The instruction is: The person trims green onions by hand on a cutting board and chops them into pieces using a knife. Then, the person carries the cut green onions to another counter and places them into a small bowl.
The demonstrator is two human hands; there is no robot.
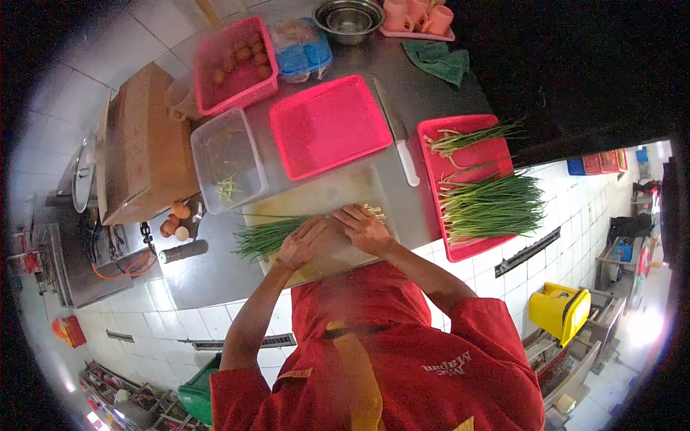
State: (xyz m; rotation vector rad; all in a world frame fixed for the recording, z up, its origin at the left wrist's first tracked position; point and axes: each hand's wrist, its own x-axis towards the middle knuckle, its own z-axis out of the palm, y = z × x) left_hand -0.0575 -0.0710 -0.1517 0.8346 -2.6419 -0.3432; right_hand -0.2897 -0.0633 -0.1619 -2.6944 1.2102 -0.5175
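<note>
- Scallions (pixel 267 237) right in the middle of it, lying across the pale board (pixel 338 188), green leaves out to the left, white ends showing to the right!
- Left hand (pixel 305 241) lies over the bunch, fingers close together and slightly bent; whether they close round the stalks, I can't tell.
- Right hand (pixel 362 228) comes in just beside it, nearer the white ends, fingers bent over and pointing left; its hold underneath is hidden too.
- Fingertips of the two hands nearly meet, right over the stalks.
- Knife (pixel 407 164) lies on the table (pixel 198 284) beyond the right hand, white handle towards the person, blade alongside the pink tray (pixel 327 129).
- Out right, the red tray (pixel 474 248) carries more scallions: one big pile (pixel 490 205) nearer the person, a smaller bunch (pixel 478 136) at the far end.
- Left of the pink tray sits the clear tub (pixel 228 152), green bits (pixel 228 188) inside.
- Behind that, a pink basket (pixel 241 102) of round brown items, with the blue box (pixel 305 57) next to it.
- Far edge: metal bowls (pixel 348 20) and a green cloth (pixel 438 62).
</note>
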